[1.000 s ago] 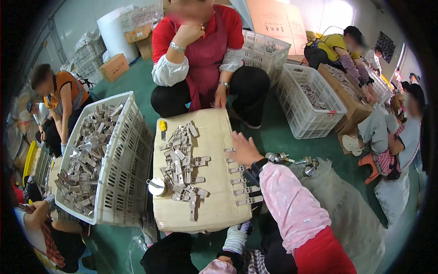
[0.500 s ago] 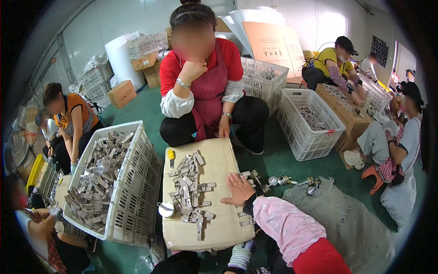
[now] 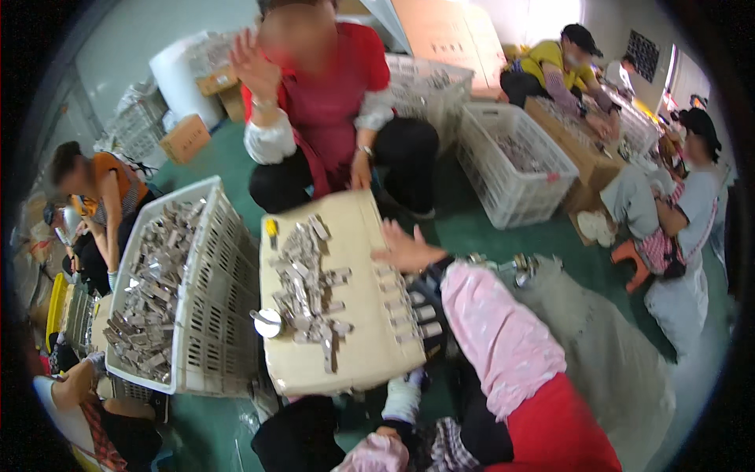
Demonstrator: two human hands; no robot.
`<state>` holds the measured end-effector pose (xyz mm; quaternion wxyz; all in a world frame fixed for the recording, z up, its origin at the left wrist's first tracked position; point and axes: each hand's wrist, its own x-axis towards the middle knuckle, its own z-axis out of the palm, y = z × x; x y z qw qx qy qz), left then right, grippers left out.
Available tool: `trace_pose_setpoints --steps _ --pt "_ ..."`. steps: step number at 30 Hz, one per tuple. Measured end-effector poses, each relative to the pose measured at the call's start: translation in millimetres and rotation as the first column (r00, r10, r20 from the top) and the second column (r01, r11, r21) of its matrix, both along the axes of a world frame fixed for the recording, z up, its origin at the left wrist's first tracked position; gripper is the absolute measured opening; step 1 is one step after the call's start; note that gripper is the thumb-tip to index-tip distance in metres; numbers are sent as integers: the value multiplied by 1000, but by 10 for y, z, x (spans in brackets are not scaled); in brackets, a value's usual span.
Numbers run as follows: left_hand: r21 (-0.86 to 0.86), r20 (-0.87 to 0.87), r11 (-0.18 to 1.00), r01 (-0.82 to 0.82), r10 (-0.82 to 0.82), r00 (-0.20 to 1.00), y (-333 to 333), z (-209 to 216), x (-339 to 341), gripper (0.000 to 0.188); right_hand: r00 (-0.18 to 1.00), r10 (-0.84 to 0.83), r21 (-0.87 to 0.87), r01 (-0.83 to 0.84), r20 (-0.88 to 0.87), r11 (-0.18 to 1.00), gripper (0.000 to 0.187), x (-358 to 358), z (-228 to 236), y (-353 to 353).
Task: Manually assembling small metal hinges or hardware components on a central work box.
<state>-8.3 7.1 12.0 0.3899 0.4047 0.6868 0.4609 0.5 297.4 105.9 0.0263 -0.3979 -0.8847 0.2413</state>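
Note:
My right hand [image 3: 410,248], bare with fingers spread, is over the far right edge of a cardboard-covered work surface [image 3: 362,370]. Below it, a row of flat metal clips [image 3: 399,308] lies along that edge, some jutting past it. More metal clips [image 3: 303,275] are heaped loosely in the middle of the surface. My left hand [image 3: 403,400], in a whitish striped glove, is low beside the near edge; its fingers are too unclear to read. At the left edge stands a small round white pot [image 3: 267,322] with a stick across it. A yellow-handled tool [image 3: 271,228] lies at the far left corner.
A white crate [image 3: 224,291] full of metal clips stands close on the left. Opposite, a person in red [image 3: 338,102] sits with one hand raised. Another crate [image 3: 515,161], a grey sack [image 3: 590,338] and metal parts [image 3: 519,267] are to the right. Other people work around.
The view has shifted, and my right hand has lifted toward the far right edge, uncovering the row of clips. My left glove shows more. The person opposite has moved a hand from chin to beside the head.

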Motion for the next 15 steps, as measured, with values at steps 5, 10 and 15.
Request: trace_pose_setpoints --steps 5,10,15 --pt "-128 462 989 -74 125 878 -54 -91 -36 25 959 -182 -246 126 -218 961 84 869 537 63" --pt "-75 309 994 -86 105 945 -33 5 35 29 926 -352 -291 377 137 879 94 2051 -85 -27" --pt "-60 334 994 -89 104 937 -27 81 30 29 893 -317 -320 417 321 851 83 2353 -1012 -404"
